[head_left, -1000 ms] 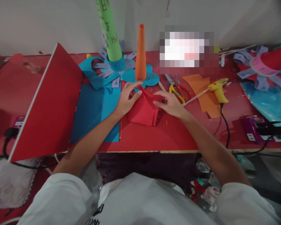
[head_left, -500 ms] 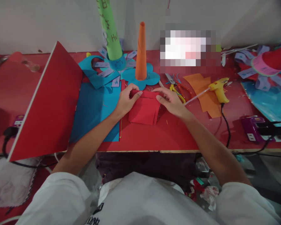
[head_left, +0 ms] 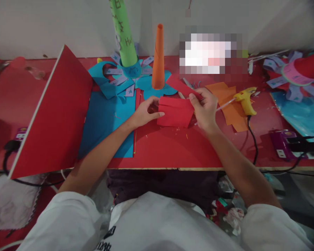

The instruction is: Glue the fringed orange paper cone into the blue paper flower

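Red paper pieces (head_left: pixel 174 113), creased near the top, are held just above the red table. My left hand (head_left: pixel 148 112) pinches their left edge, thumb in front and fingers behind. A narrow red paper strip (head_left: pixel 180 85) slants up and left from my right hand (head_left: pixel 205 108), whose thumb and fingers are closed on it; that hand also meets the right edge of the larger pieces. Just beyond stands an orange paper cone (head_left: pixel 158 59) on a blue flower-shaped base (head_left: pixel 151 92). Scissors (head_left: pixel 188 83) lie behind the strip, mostly hidden.
A red board (head_left: pixel 57 118) stands at the left beside blue paper (head_left: pixel 107 122). Behind is a green paper tube (head_left: pixel 124 38). On the right lie orange paper (head_left: pixel 226 104), a yellow glue gun (head_left: pixel 246 99) with its cord, and a purple power strip (head_left: pixel 282 143).
The strip has come away from the other red pieces and is raised in my right hand, which has moved right. The red pieces have shifted right and tilted; my left hand still grips them.
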Demonstrator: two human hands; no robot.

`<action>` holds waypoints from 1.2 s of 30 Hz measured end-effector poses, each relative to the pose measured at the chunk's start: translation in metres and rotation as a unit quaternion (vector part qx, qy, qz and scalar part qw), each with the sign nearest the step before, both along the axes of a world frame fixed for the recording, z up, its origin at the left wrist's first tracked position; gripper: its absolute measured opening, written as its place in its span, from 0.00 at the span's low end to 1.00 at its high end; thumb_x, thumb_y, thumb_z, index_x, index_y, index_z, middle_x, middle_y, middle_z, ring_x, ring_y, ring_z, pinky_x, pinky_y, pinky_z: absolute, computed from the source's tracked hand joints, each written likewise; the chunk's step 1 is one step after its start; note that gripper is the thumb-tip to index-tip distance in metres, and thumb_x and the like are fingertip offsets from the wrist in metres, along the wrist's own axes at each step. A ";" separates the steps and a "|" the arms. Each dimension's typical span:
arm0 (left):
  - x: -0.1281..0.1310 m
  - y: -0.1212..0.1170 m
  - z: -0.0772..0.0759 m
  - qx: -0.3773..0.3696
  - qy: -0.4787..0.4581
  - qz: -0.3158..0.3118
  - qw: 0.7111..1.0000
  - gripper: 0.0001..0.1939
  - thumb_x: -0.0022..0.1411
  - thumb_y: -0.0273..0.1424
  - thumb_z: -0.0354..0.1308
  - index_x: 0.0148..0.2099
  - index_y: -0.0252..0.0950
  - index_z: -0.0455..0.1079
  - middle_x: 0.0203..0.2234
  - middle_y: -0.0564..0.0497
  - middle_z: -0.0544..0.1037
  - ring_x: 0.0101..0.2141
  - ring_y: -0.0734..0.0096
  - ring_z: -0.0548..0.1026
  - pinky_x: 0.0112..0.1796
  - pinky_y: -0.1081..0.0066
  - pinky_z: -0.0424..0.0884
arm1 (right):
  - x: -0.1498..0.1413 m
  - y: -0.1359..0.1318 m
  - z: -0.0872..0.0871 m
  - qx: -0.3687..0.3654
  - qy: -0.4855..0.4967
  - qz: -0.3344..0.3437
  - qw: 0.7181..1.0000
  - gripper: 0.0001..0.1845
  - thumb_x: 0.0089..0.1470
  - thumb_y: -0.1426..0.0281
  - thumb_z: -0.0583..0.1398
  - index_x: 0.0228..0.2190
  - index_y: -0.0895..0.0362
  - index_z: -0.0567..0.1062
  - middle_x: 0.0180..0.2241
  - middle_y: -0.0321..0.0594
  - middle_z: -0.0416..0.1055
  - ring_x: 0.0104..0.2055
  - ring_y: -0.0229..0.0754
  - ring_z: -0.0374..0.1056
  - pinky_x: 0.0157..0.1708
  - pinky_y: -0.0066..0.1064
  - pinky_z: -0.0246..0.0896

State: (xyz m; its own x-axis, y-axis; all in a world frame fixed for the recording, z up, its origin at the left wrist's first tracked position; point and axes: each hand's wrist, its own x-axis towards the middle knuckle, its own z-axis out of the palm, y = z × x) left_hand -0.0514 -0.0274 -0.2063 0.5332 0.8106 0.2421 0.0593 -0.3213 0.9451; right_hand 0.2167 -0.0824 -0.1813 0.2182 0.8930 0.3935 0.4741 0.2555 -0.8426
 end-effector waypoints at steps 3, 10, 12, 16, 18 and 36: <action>0.003 -0.005 0.003 0.039 0.005 0.020 0.999 0.34 0.63 0.65 0.71 0.47 0.42 0.69 0.36 0.52 0.74 0.34 0.69 0.75 0.35 0.68 0.75 | 0.003 0.001 -0.003 0.013 0.011 -0.018 1.000 0.26 0.68 0.39 0.61 0.40 0.48 0.79 0.38 0.43 0.76 0.46 0.56 0.77 0.46 0.49 0.78; -0.009 -0.017 0.020 0.270 0.040 0.188 0.944 0.24 0.80 0.57 0.55 0.45 0.42 0.73 0.38 0.46 0.79 0.42 0.60 0.79 0.47 0.56 0.80 | -0.003 -0.004 0.007 0.064 0.091 -0.031 0.993 0.27 0.69 0.37 0.60 0.49 0.44 0.79 0.47 0.43 0.79 0.48 0.51 0.79 0.48 0.47 0.80; -0.016 -0.018 0.018 0.343 0.060 0.183 0.919 0.19 0.82 0.51 0.54 0.48 0.44 0.77 0.40 0.45 0.81 0.45 0.58 0.81 0.49 0.54 0.80 | -0.003 -0.004 0.006 0.008 0.135 0.015 0.991 0.32 0.68 0.32 0.56 0.44 0.46 0.79 0.39 0.43 0.80 0.36 0.48 0.78 0.35 0.44 0.78; -0.016 -0.023 0.009 0.436 0.103 0.101 0.888 0.12 0.83 0.40 0.55 0.50 0.48 0.80 0.40 0.46 0.84 0.43 0.58 0.82 0.45 0.54 0.78 | -0.012 -0.004 -0.006 -0.175 0.179 0.203 0.947 0.46 0.60 0.21 0.48 0.36 0.48 0.78 0.30 0.45 0.80 0.28 0.49 0.76 0.23 0.43 0.74; -0.011 -0.027 0.009 0.442 0.134 0.041 0.886 0.11 0.82 0.37 0.55 0.51 0.50 0.80 0.42 0.46 0.84 0.44 0.57 0.83 0.46 0.52 0.78 | -0.018 -0.004 -0.013 -0.188 0.171 0.219 0.942 0.42 0.54 0.21 0.58 0.35 0.48 0.77 0.29 0.42 0.79 0.30 0.50 0.78 0.26 0.45 0.77; 0.001 -0.025 0.022 0.149 0.020 0.169 0.974 0.36 0.72 0.62 0.64 0.70 0.48 0.66 0.52 0.43 0.82 0.45 0.58 0.83 0.43 0.59 0.81 | -0.012 -0.005 -0.006 -0.114 0.149 0.132 0.973 0.29 0.50 0.37 0.75 0.35 0.47 0.80 0.32 0.40 0.81 0.35 0.56 0.80 0.36 0.55 0.82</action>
State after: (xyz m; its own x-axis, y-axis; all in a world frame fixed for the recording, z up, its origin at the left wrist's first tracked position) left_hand -0.0503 -0.0521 -0.1843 0.2626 0.8383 0.4779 0.2439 -0.5368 0.8076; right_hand 0.2045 -0.0878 -0.1875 0.0431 0.9902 0.1328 0.1434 0.1254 -0.9817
